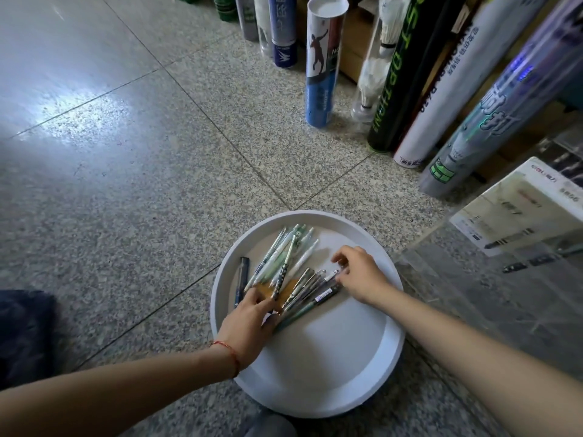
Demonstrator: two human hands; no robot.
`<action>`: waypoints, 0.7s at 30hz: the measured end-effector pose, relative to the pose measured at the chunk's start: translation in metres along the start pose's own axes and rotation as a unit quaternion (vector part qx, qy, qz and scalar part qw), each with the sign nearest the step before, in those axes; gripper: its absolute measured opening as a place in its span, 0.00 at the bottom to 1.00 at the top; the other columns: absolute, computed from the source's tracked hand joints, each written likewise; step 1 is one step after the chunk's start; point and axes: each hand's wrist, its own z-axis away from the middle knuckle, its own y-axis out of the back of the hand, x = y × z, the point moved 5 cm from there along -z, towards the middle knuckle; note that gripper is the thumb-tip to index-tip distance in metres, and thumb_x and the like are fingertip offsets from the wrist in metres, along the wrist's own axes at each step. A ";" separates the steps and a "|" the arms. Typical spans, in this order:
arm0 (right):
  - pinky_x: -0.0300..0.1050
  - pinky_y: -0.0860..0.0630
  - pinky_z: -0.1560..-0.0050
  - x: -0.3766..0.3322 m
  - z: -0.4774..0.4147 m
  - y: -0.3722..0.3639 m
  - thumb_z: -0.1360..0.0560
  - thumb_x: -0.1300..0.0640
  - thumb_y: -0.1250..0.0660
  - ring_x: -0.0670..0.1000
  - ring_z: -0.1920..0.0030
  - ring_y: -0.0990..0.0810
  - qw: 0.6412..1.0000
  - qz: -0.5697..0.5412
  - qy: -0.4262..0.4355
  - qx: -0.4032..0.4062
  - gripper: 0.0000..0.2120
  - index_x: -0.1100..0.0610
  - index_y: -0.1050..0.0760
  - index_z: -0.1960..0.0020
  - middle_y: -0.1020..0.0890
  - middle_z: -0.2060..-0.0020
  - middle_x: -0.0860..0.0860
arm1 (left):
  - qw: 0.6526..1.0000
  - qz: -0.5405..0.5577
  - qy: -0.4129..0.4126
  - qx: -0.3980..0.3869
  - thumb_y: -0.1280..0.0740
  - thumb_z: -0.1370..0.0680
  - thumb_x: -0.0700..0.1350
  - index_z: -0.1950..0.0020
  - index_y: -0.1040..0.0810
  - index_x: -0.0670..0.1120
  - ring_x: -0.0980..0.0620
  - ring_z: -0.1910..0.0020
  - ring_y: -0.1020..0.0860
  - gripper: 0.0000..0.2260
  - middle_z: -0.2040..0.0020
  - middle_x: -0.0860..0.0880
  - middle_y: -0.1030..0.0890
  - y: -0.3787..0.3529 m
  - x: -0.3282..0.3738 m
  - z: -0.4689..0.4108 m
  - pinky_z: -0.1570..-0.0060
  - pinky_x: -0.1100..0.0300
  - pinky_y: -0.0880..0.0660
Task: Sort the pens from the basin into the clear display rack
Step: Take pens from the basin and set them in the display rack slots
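Observation:
A round white basin (331, 373) sits on the speckled floor in front of me. Several pens (285, 266) lie piled in its far half, pale green, white and dark ones; one dark pen (242, 277) lies apart at the left. My left hand (249, 323) rests on the near ends of the pile, fingers over the pens. My right hand (359, 274) touches the tips of the dark pens at the right of the pile, fingertips curled on one. The clear display rack (511, 247) stands right of the basin, with a printed label on it.
Tall shuttlecock tubes (323, 61) stand and lean along a shelf at the back and right. A dark fuzzy object (25, 335) lies at the left edge. Grey tiled floor (126, 184) spreads to the left. A grey shape (271, 425) shows below the basin.

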 end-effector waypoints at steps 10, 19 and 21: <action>0.45 0.30 0.42 -0.019 0.008 -0.005 0.23 0.64 0.40 0.55 0.44 0.26 0.996 0.027 0.072 0.055 0.09 0.59 0.25 0.45 0.25 0.45 0.55 | 0.995 0.022 0.084 0.042 0.38 0.23 0.51 0.44 0.30 0.46 0.50 0.53 0.26 0.11 0.45 0.50 0.28 0.007 0.012 -0.027 0.55 0.59 0.29; 0.48 0.39 0.36 -0.048 0.001 -0.032 0.22 0.52 0.39 0.55 0.34 0.34 0.952 0.265 0.153 0.019 0.17 0.58 0.31 0.36 0.29 0.37 0.55 | 0.992 -0.057 0.113 -0.015 0.40 0.21 0.48 0.45 0.31 0.44 0.46 0.49 0.25 0.10 0.44 0.46 0.26 0.002 0.017 -0.033 0.54 0.55 0.29; 0.47 0.38 0.37 -0.052 0.000 -0.032 0.22 0.54 0.38 0.56 0.37 0.32 0.949 0.272 0.160 0.015 0.14 0.59 0.30 0.39 0.27 0.39 0.55 | 0.991 -0.048 0.120 -0.019 0.39 0.22 0.48 0.44 0.31 0.43 0.46 0.49 0.25 0.10 0.44 0.46 0.26 0.001 0.016 -0.031 0.54 0.55 0.28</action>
